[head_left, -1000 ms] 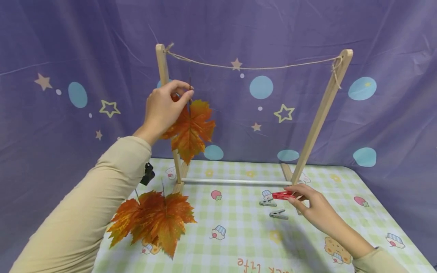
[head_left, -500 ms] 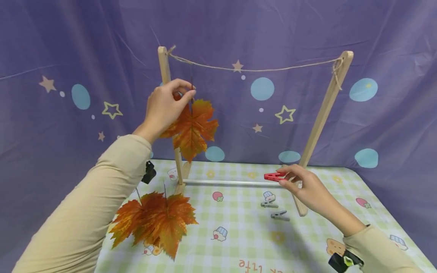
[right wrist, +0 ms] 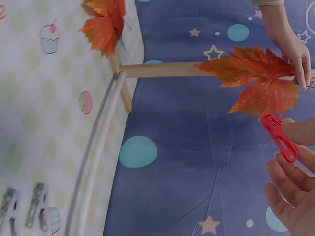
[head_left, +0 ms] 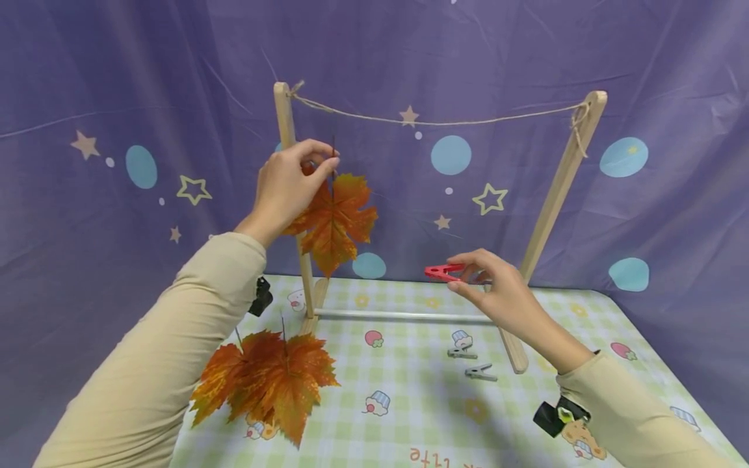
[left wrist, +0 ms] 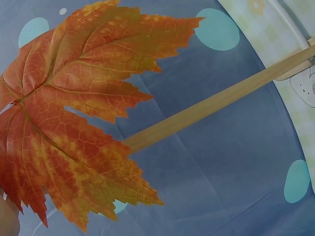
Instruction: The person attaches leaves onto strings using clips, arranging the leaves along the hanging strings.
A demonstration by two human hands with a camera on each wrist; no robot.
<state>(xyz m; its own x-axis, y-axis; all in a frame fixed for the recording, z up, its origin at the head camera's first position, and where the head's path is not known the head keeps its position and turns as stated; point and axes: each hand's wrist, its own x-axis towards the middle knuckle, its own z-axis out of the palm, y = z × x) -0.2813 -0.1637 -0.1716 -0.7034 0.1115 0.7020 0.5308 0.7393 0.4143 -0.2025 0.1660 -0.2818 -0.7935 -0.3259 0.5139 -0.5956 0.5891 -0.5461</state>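
My left hand (head_left: 289,182) pinches the thin stem of an orange maple leaf (head_left: 335,224), which hangs below the fingers near the frame's left post. Most of that leaf (left wrist: 74,98) fills the left wrist view. Between thumb and fingers of my right hand (head_left: 497,286) is a red clothespin (head_left: 443,272), held above the table and pointing left. Overhead, a twine string (head_left: 433,123) runs between the two posts of a wooden frame (head_left: 556,188), with nothing clipped to it. The right wrist view shows the red clothespin (right wrist: 279,137) just below the held leaf, apart from it.
More maple leaves (head_left: 275,377) lie overlapped at the table's left. Two grey clothespins (head_left: 481,372) rest on the checked tablecloth (head_left: 421,390) at right. A white rod (head_left: 404,316) joins the frame's feet, and a purple curtain (head_left: 374,58) hangs behind.
My right hand has lifted the red clothespin up and to the left, away from the grey ones. The left hand with its leaf stays nearly in place; the view shifts slightly.
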